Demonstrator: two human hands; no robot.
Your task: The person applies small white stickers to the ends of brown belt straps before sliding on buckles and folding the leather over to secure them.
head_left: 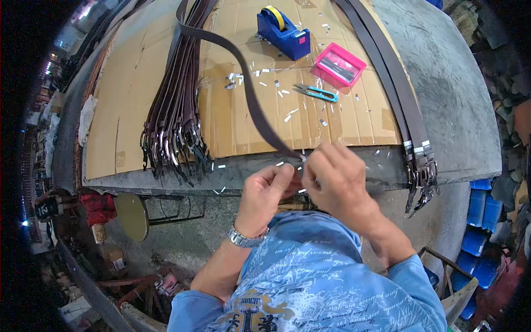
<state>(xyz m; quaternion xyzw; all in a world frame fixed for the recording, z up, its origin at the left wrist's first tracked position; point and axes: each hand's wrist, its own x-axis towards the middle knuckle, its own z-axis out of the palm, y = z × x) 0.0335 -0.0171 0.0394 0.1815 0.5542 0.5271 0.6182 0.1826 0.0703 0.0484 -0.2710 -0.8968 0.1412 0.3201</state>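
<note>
A dark brown belt (249,91) curves down from the top of the table to my two hands at its front edge. My right hand (334,171) is closed around the belt's lower end, where a small whitish piece shows by the fingertips. Just left of it, my left hand (268,191) has its thumb and fingers pressed together at the same end; what it pinches is hidden. To the left lies a bundle of belts (180,94) with metal buckles. More belts (387,66) lie at the right, with white bands near their buckles.
On the cardboard (232,124) are a blue tape dispenser (290,41), a pink tray (340,65), teal thread snips (318,93) and scattered white slips. A round stool (131,217) stands below left. Blue bins (484,210) are at the right.
</note>
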